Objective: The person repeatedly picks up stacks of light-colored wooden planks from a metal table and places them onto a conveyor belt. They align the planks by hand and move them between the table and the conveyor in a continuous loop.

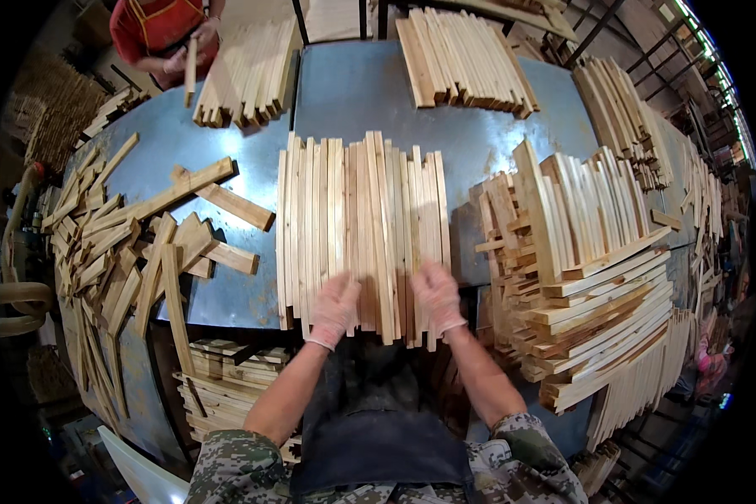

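Observation:
A row of long pale wooden strips [311, 227] lies side by side on the metal table in front of me, with uneven ends. Toward its near end my left hand [334, 309], in a thin see-through glove, has its fingers curled on the strips. My right hand [437, 296], gloved the same way and slightly blurred, grips strips farther right. Between the two hands, several strips [386, 294] jut out past the table's near edge. Both hands partly hide the wood under them.
Loose wooden offcuts [126, 244] are heaped at left. Stacked boards [605, 294] rise at right. Two more rows of strips, one far left [248, 71] and one far right [470, 63], lie across the blue-grey table [344, 92]. A person in red [164, 38] holds a strip at far left.

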Motion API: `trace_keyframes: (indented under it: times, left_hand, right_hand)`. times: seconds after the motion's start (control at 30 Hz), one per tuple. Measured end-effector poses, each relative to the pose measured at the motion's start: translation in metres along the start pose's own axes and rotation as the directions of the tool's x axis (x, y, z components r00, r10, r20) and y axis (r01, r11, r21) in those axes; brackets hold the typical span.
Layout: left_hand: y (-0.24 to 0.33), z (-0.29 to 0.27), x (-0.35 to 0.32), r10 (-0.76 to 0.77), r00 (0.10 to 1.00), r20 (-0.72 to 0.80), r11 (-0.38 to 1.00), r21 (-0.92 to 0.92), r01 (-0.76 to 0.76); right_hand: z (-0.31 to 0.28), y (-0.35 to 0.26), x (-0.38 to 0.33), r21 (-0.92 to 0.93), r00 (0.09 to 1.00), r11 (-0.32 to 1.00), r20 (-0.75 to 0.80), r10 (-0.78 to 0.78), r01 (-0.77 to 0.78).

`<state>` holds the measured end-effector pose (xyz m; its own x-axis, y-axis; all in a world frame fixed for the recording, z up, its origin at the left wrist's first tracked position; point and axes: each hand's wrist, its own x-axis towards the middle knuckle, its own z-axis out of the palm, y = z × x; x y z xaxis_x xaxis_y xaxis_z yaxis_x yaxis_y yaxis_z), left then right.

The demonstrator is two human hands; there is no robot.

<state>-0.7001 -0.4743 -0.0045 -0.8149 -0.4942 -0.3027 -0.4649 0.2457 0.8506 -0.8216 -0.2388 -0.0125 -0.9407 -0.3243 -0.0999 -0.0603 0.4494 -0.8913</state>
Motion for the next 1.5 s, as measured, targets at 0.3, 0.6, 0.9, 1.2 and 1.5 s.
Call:
trace_keyframes:
  times: [0.3,0.6,0.9,1.2,1.5]
  left_hand:
    - [-0.11,-0.143,0.114,0.057,0.997,-0.047,0.859,0.511,-0.025]
    - [-0.114,-0.111,0.142,-0.127,0.991,-0.032,0.989,0.071,0.129]
    - [-0.071,-0.131,0.121,-0.355,0.869,0.346,0.682,-0.54,0.494]
    - [-0.081,-0.131,0.037,-0.278,0.85,0.447,0.686,-0.527,0.502]
    - [-0.064,-0.164,-0.121,-0.268,0.925,0.27,0.566,-0.733,0.378]
  right_hand:
    - [-0.025,0.087,0.044,-0.097,0.972,0.99,-0.223,0.078,-0.102]
    - [-0.009,0.092,0.072,0.616,0.951,0.76,-0.055,0.305,-0.209]
    - [-0.017,0.07,0.032,0.681,0.876,0.572,0.237,0.42,-0.458]
    - [-0.045,0.06,-0.052,0.702,0.756,0.314,0.497,0.425,-0.639]
    - [-0.053,0.05,-0.083,0.567,0.73,0.481,0.624,0.278,-0.669]
